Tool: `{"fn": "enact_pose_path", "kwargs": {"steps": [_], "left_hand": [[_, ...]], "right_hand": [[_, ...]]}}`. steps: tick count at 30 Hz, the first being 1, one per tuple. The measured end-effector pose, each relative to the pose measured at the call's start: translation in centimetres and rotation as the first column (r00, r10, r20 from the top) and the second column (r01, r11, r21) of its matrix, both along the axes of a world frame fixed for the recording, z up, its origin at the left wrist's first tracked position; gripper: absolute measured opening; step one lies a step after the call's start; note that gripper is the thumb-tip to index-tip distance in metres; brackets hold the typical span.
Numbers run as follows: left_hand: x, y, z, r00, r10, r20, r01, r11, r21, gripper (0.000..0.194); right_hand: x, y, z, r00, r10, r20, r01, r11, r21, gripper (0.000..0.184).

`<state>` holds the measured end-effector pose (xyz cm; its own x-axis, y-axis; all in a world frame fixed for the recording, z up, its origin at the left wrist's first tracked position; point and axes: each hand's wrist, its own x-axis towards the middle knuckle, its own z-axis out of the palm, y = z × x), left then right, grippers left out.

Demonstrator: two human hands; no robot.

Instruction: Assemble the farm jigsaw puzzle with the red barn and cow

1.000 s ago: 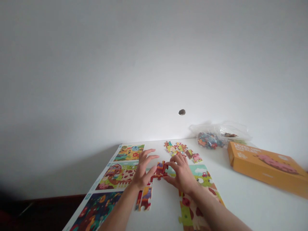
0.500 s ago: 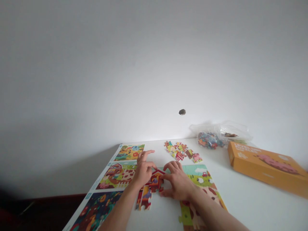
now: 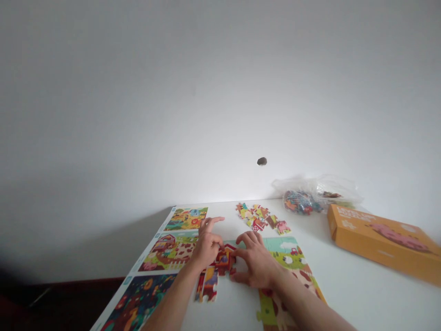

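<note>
A red barn puzzle piece (image 3: 225, 260) lies on the white table between my hands. At its upper left, my left hand (image 3: 206, 248) grips it with thumb and a bent finger, other fingers stretched outward. Around the piece's right edge curve the thumb and forefinger of my right hand (image 3: 257, 261). Below the left fingers, joined barn pieces (image 3: 208, 286) show purple and red; my hand partly hides where they meet the held piece. The assembled section (image 3: 285, 248) with sheep, a tractor and a cow extends under and beyond my right forearm.
Along the left lies a printed picture sheet (image 3: 179, 252) with farm, jungle and dark scenes. Several loose puzzle pieces (image 3: 260, 217) are scattered at the back. An orange box (image 3: 382, 243) and clear plastic bags (image 3: 301, 200) holding pieces stand right, near the wall (image 3: 220, 115).
Both hands stay around the barn piece with only slight finger shifts; the left fingertips now cover more of its upper left. The view has moved very slightly.
</note>
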<state>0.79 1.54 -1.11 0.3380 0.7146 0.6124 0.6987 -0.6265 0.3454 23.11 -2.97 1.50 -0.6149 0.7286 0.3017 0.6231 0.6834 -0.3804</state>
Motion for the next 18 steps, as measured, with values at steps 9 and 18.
{"fn": "enact_pose_path", "kwargs": {"steps": [9,18], "left_hand": [[-0.22,0.16,-0.30,1.000,0.001,-0.008,-0.001,1.000,0.011,0.039],[-0.13,0.15,-0.51,1.000,-0.009,-0.018,0.009,1.000,-0.002,0.040]], "right_hand": [[0.15,-0.03,-0.07,1.000,0.002,-0.010,-0.002,1.000,0.011,0.042],[-0.06,-0.11,0.03,1.000,0.001,0.001,-0.001,1.000,0.025,0.046]]}}
